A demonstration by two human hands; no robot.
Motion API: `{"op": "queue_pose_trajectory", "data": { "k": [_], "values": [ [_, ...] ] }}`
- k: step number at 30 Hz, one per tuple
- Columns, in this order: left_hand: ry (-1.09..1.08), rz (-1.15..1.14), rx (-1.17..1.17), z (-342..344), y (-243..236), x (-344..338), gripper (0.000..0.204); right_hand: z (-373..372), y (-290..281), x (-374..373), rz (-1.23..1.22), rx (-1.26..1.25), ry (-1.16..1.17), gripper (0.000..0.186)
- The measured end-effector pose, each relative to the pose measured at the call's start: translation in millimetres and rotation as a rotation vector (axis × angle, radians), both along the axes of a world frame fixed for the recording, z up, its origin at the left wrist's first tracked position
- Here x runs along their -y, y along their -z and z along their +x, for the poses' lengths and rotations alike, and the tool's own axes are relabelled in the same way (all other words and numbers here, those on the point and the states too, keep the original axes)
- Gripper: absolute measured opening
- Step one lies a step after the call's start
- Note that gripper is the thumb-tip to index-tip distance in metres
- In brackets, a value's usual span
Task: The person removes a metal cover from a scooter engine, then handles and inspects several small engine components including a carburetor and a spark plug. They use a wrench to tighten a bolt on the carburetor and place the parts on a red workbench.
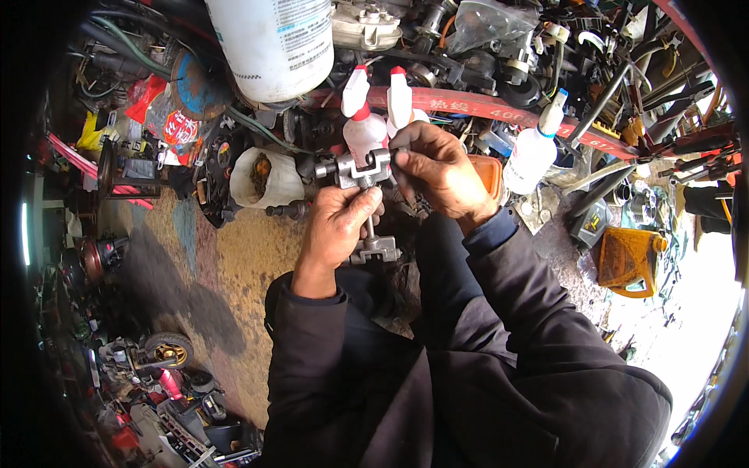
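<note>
My left hand (341, 222) is closed around the shaft of a silver metal screw clamp (363, 166), below its U-shaped head. A dark threaded bolt (328, 168) sticks out on the head's left side. Below my fingers the shaft runs down to a second U-shaped metal end (374, 250). At the head's right side, my right hand (446, 173) has thumb and fingers pinched together; what lies between them is too small to make out. Just behind the clamp stand a spray bottle with a red collar (367, 134) and another white spray bottle (400, 101).
A large white drum (273, 47) stands at the back left, near a cut white container (267, 179). To the right are a blue-topped bottle (532, 156) and an orange jug (629, 261). Piled metal parts (484, 66) lie behind a red beam (499, 104). A small wheel (168, 350) lies lower left.
</note>
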State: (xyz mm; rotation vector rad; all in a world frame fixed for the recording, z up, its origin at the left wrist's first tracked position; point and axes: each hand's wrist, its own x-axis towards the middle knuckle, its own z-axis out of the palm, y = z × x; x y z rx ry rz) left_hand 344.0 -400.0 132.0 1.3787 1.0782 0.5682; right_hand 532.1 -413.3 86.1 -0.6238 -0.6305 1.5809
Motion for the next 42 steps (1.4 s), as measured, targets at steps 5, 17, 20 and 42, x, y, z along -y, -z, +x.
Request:
{"op": "queue_pose_trajectory", "data": {
  "k": [5, 17, 20, 42],
  "values": [
    [0.016, 0.008, -0.010, -0.8, 0.5, -0.1, 0.031, -1.4, -2.5, 1.7, 0.031, -0.073, 0.038, 0.009],
    [-0.123, -0.012, 0.093, 0.4, -1.8, 0.4, 0.030, 8.8, 11.6, 0.7, 0.004, -0.548, -0.062, 0.015],
    [-0.097, -0.009, 0.105, 0.8, -2.2, 0.2, 0.032, 8.3, 14.1, -0.1, 0.019, -0.629, -0.135, 0.015],
    [-0.130, -0.057, 0.218, 3.7, 7.3, -4.4, 0.027, 18.8, -0.1, 5.3, 0.098, -0.598, -0.032, 0.020]
  ]
}}
